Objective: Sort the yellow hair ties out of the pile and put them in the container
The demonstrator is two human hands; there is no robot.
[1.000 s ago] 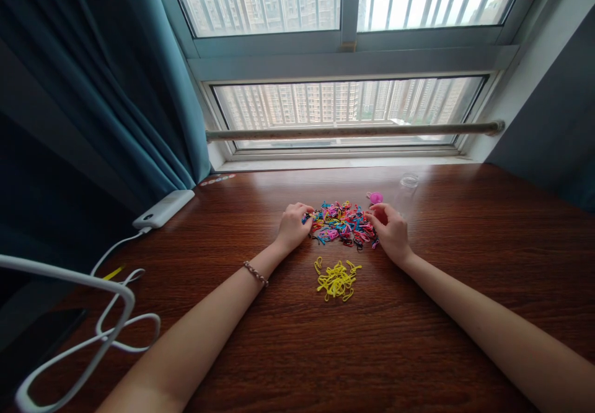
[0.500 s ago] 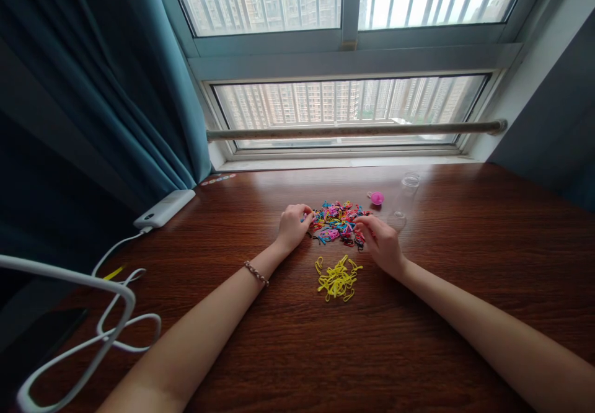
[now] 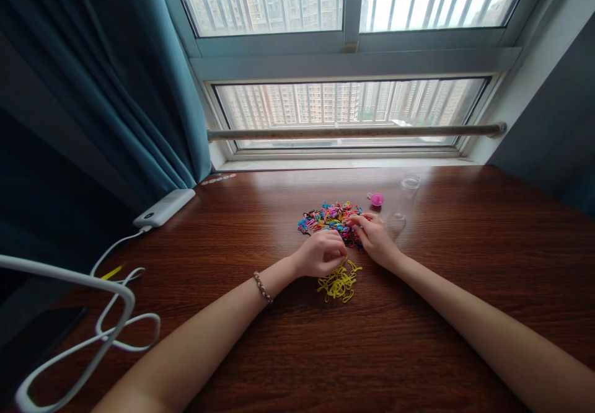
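Note:
A heap of small multicoloured rubber bands [image 3: 328, 216] lies on the wooden table. Nearer to me is a smaller pile of yellow rubber bands [image 3: 338, 288]. My left hand [image 3: 320, 253], with a braided bracelet on its wrist, hovers over the top of the yellow pile. Its fingers are closed in a pinch, and whatever may be between them is too small to make out. At the right side of the mixed heap, my right hand [image 3: 374, 239] reaches in with its fingertips among the bands. Its thumb and forefinger are close together; I cannot see a band between them clearly.
A pink lid [image 3: 376, 199] and a clear plastic bottle [image 3: 405, 199] are behind my right hand. On the left, a white power bank [image 3: 165, 208] has a white cable [image 3: 125, 292] attached. A yellow strip [image 3: 112, 272] lies beside the cable. Blue curtain [image 3: 176, 103] hangs there.
My left hand has moved from the left edge of the mixed heap toward me and right, over the yellow pile. My right hand has shifted slightly left, further into the heap.

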